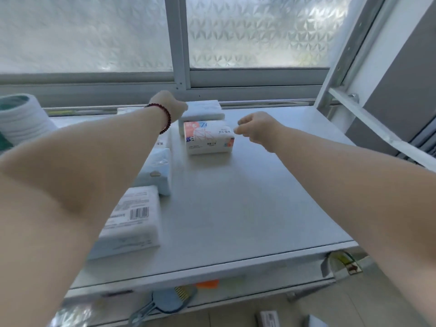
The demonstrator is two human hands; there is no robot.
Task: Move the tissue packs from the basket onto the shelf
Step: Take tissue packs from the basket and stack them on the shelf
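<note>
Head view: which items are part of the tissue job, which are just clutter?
Job:
shelf
patterned tissue pack
pale blue pack, left hand on it
light blue pack
barcode pack
right hand, holding nothing

Clutter:
roll
window
blue tool on lower level

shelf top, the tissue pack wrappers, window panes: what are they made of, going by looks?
Shelf top: smooth, matte white board, likely laminate or painted metal; soft, even sheen, no grain.
Tissue packs, e.g. the orange-printed pack and the barcode pack: thin plastic film over soft paper; glossy highlights, rounded corners.
Window panes: translucent glass or film with an embossed geometric pattern; which of the two is unclear.
</note>
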